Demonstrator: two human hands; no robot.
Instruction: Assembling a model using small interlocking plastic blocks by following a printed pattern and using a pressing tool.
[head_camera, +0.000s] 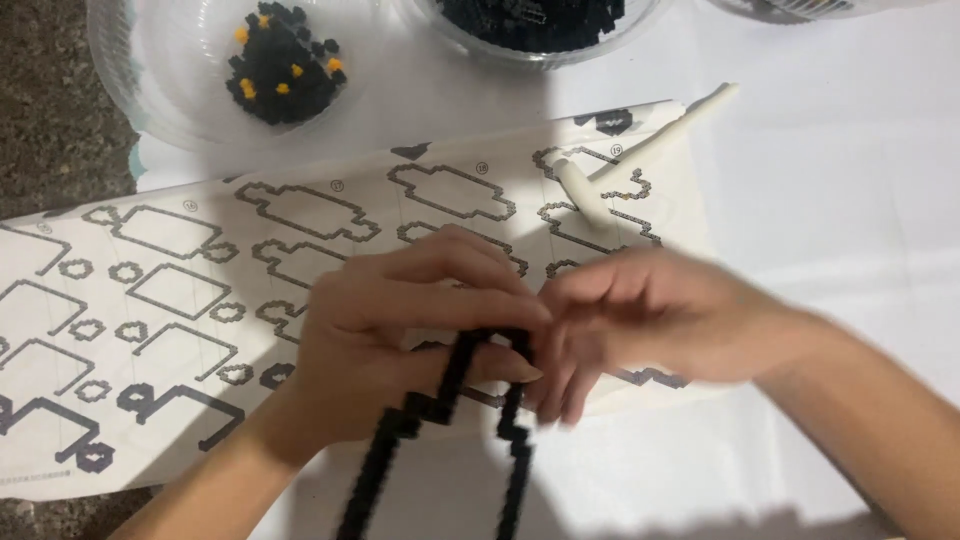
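My left hand (385, 335) pinches the top of a black frame of tiny building blocks (440, 405), a stepped outline whose two legs run down toward me. Blurred, my right hand (640, 320) meets that top edge from the right, fingertips touching the blocks; whether it holds a loose piece is hidden. Both hands hover over a white instruction sheet (190, 300) printed with grey outline diagrams.
A clear plastic bowl (160, 90) at the top left holds black and orange small blocks. A second clear bowl (545, 50) with black blocks stands at the top centre. A white plastic tool (640, 150) lies on the sheet's right end. A speckled countertop (50, 110) shows at the left.
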